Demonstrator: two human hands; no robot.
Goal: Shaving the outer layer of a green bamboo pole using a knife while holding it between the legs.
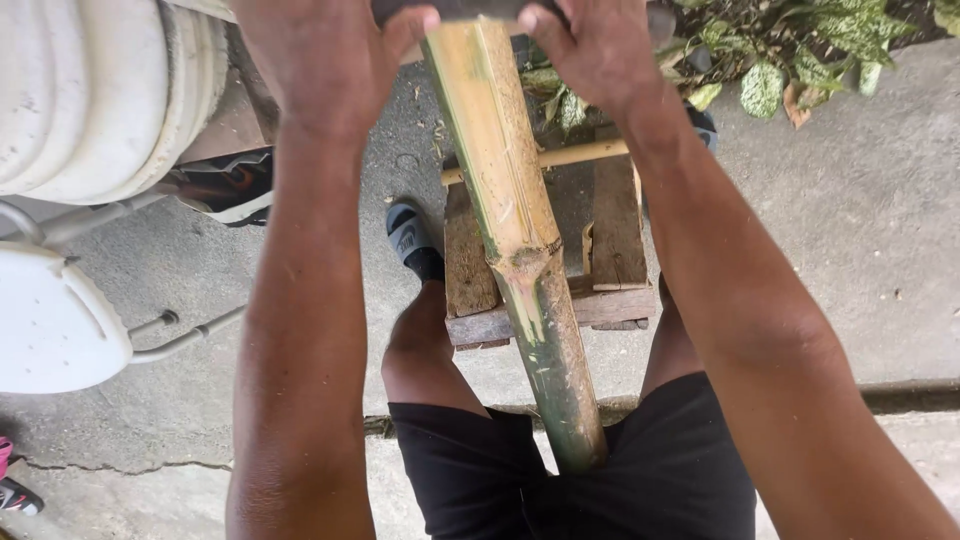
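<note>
A thick bamboo pole (515, 235) runs up the middle of the view, its long axis nearly in line with the person's body and leaning slightly left toward the far end. The near end sits between the thighs at the hem of black shorts (640, 480); the far end points away toward the top edge. The near part of the round stalk is smooth, glossy green skin with pale scratches, up to a raised ring-shaped node; beyond the node the skin is shaved off, leaving flat, fibrous, yellow-tan wood with long grain streaks. The left hand (325, 55) and the right hand (600, 45) are both clenched on a dark straight tool (450, 10) laid crosswise over the far end of the pole, one hand at each side; most of the tool is cut off by the top edge, so its kind cannot be told. The pole lies over a low wooden stand (610, 250) of rough, weathered grey-brown planks, with a thin pale round stick (580, 155) crossing under it. A foot in a dark grey slide sandal (410, 238) rests on the rough concrete floor (850, 230) just left of the stand. White ribbed plastic chairs (95, 90) stand at the left, and spotted green leaves (800, 50) grow at the upper right.
</note>
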